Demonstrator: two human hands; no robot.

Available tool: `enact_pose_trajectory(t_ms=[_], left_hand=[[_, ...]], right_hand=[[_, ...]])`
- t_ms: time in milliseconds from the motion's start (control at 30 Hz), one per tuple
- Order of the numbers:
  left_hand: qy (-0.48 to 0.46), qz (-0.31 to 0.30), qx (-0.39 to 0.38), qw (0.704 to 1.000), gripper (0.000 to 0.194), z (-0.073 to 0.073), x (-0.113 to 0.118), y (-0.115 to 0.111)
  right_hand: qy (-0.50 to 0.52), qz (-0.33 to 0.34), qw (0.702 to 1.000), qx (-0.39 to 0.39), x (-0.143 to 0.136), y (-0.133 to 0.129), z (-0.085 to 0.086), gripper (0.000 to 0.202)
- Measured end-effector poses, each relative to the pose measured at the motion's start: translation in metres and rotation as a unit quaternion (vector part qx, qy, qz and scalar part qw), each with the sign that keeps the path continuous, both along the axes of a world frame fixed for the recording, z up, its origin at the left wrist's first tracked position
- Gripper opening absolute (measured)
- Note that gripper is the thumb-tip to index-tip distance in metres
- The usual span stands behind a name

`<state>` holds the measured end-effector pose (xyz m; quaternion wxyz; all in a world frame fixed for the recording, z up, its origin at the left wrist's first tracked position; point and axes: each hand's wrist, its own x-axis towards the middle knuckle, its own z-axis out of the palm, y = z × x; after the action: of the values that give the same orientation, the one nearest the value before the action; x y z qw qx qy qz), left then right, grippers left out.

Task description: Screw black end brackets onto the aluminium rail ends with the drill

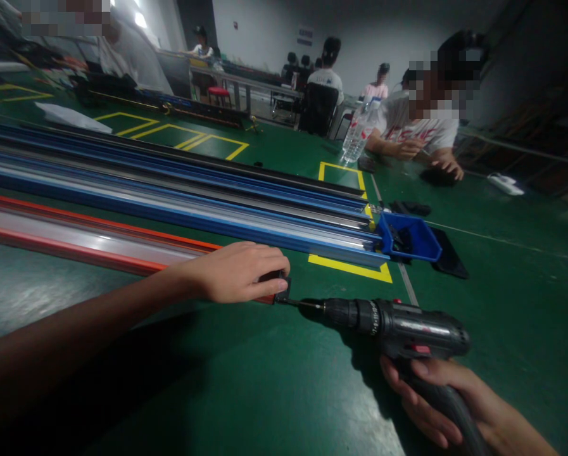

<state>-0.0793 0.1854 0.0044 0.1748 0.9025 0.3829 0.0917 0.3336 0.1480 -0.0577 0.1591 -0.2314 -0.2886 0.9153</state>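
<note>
My left hand (246, 272) is wrapped over the right end of a long orange-red rail (98, 244), where a small black end piece (284, 290) shows beside the fingertips. In my right hand (435, 392) is a black cordless drill (421, 332) with red details, held by its grip and pointing left. Its thin bit (307, 304) reaches the black end piece; the exact contact point is too small to tell. Behind my left hand, several blue and black rails (217, 209) lie parallel on the green table (265, 386).
A blue bin (416, 237) with small dark parts stands at the rails' right end, beside a dark flat object (449, 253). Plastic bottles (359, 133) stand farther back. A person (421, 133) sits across the table at the right; another is at the back left.
</note>
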Motion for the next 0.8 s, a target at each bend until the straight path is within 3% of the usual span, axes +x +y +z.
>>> enact_pose_trajectory(t_ms=[800], left_hand=[[-0.005, 0.001, 0.006, 1.0, 0.035, -0.0013, -0.0008, 0.0]], right_hand=[[-0.019, 0.003, 1.0, -0.009, 0.0033, 0.0015, 0.0005, 0.03]])
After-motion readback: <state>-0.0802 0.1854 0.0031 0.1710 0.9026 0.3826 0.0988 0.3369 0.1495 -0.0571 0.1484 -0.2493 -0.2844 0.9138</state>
